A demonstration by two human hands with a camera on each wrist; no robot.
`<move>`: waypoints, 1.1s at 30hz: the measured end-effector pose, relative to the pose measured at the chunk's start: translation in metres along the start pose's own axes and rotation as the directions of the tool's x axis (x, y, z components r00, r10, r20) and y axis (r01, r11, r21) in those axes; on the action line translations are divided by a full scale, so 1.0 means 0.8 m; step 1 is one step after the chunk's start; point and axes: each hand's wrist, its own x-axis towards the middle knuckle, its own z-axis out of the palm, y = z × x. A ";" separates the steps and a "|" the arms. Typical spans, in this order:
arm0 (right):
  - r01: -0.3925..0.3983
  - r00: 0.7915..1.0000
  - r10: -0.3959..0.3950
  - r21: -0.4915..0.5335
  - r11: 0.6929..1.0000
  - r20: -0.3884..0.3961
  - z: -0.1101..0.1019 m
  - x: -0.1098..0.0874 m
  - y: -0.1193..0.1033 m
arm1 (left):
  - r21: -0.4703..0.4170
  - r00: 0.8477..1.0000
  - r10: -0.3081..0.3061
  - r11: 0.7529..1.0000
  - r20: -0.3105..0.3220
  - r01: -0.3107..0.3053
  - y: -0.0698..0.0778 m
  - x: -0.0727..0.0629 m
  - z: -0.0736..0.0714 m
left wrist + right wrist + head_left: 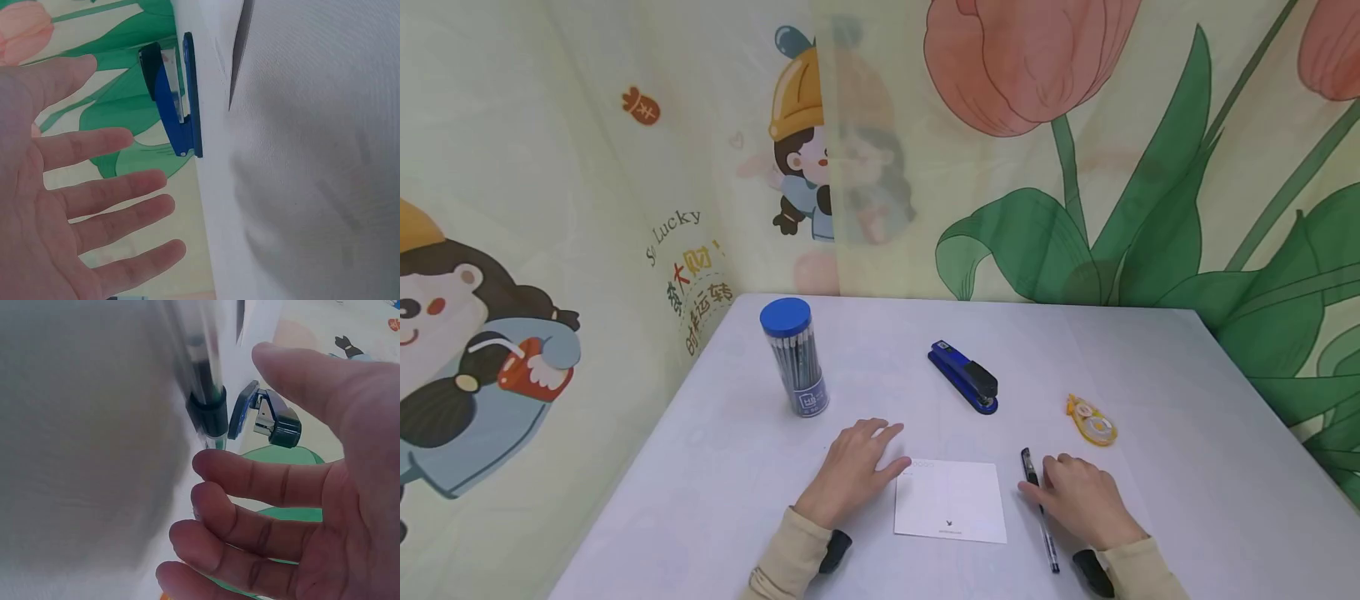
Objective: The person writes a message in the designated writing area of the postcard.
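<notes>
My left hand (850, 468) hovers by the upper left corner of a white card (950, 502), its thumb overlapping that corner in the head view. Spread fingers with nothing between them show in the left wrist view, where the same hand (81, 194) is seen palm-side. To the right of the card lies a black-capped clear pen (1047, 537). My right hand (1084, 498) is beside it, thumb crossing over the pen's barrel. In the right wrist view the fingers are loosely bent and the pen (209, 409) lies beyond the fingertips, not gripped.
A blue stapler (964, 377) lies behind the card. Toward the right is a yellow correction tape (1093, 422). A blue-lidded jar of pens or pencils (796, 358) stands at the back left of the white table (700, 492). Printed curtains (880, 167) hang behind and to the left.
</notes>
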 end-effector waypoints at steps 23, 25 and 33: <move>-0.050 0.990 0.045 0.034 0.998 0.136 0.007 -0.002 -0.008 | -0.009 1.000 -0.016 1.000 0.008 0.016 0.000 -0.003 0.002; -0.040 0.991 0.035 0.035 0.999 0.128 0.008 -0.002 -0.008 | -0.009 1.000 -0.013 1.000 0.004 0.013 -0.001 -0.004 0.003; -0.027 0.994 0.025 0.018 0.999 0.109 0.009 -0.002 -0.007 | -0.001 1.000 0.002 1.000 -0.020 -0.002 -0.002 -0.005 0.006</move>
